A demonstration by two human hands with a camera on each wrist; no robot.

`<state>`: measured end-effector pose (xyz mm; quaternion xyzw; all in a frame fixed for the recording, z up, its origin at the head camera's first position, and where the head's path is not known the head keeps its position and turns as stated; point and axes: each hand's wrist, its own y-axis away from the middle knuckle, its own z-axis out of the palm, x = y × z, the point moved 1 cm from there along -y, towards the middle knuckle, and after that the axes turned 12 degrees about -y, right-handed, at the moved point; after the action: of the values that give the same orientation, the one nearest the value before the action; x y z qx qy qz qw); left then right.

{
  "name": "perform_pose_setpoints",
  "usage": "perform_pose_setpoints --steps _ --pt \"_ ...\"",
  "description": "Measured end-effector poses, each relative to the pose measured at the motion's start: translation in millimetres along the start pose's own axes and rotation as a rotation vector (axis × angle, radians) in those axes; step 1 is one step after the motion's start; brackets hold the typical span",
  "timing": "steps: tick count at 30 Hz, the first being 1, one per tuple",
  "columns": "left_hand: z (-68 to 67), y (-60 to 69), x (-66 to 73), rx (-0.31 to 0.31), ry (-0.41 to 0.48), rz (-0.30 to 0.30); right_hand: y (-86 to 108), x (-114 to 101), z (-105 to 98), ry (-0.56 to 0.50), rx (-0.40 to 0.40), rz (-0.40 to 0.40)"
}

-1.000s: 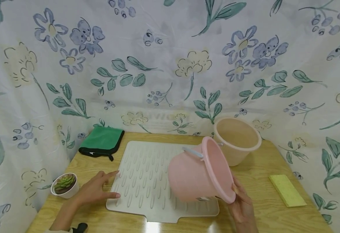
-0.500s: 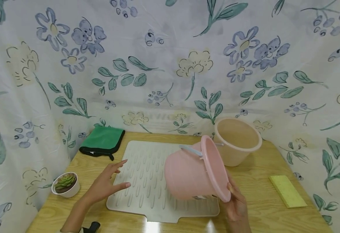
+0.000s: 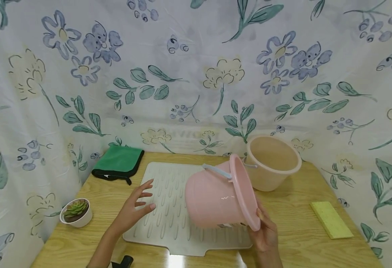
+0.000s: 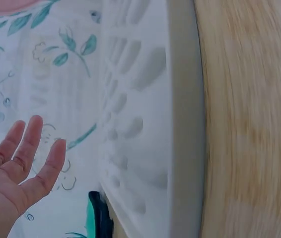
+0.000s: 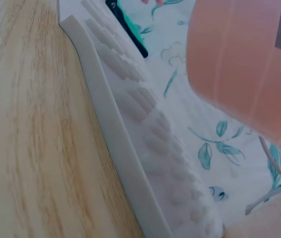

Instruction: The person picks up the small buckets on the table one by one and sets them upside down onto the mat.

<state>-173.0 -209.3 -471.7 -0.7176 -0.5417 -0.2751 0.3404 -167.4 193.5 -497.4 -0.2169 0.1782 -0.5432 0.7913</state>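
Observation:
A pink bucket (image 3: 209, 201) is tilted on its side above the off-white ridged draining board (image 3: 164, 193), its mouth facing right. My right hand (image 3: 265, 232) grips the bucket's rim at the lower right. The pale grey handle (image 3: 217, 171) lies across the bucket's upper side. My left hand (image 3: 133, 208) is over the board's left part, fingers spread and holding nothing, apart from the bucket's base. In the left wrist view that hand (image 4: 19, 178) shows its palm with fingers extended. The right wrist view has the bucket's wall (image 5: 245, 74) large at upper right.
Behind the bucket, at back right, stands a beige bucket (image 3: 271, 178). A yellow cloth (image 3: 331, 219) lies on the right of the wooden table (image 3: 303, 238). At left are a folded green cloth (image 3: 119, 160) and a potted succulent (image 3: 76, 214). A floral curtain (image 3: 189, 74) closes the back.
The bucket and my right hand have shifted left, toward the board's middle. My left hand has moved right from the board's left edge and its fingers have spread.

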Motion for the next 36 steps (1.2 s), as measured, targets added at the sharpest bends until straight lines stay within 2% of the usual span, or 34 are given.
perform_pose_setpoints --steps 9,17,26,32,36 --pt "11.8 -6.4 8.8 0.011 0.092 0.032 -3.1 6.5 -3.3 -0.031 0.012 -0.009" --pt "19.3 -11.2 16.7 -0.004 0.134 0.056 -6.7 12.2 -5.5 0.002 0.041 -0.028" --pt "33.1 -20.1 30.5 -0.034 0.245 0.170 -6.9 20.5 -9.1 0.006 0.070 -0.039" --pt "42.2 -24.4 37.6 -0.033 0.280 0.174 -8.0 26.0 -11.6 -0.040 0.029 -0.020" --pt "44.4 -26.5 42.4 -0.025 0.298 0.175 -8.7 28.1 -11.5 -0.064 0.028 -0.015"
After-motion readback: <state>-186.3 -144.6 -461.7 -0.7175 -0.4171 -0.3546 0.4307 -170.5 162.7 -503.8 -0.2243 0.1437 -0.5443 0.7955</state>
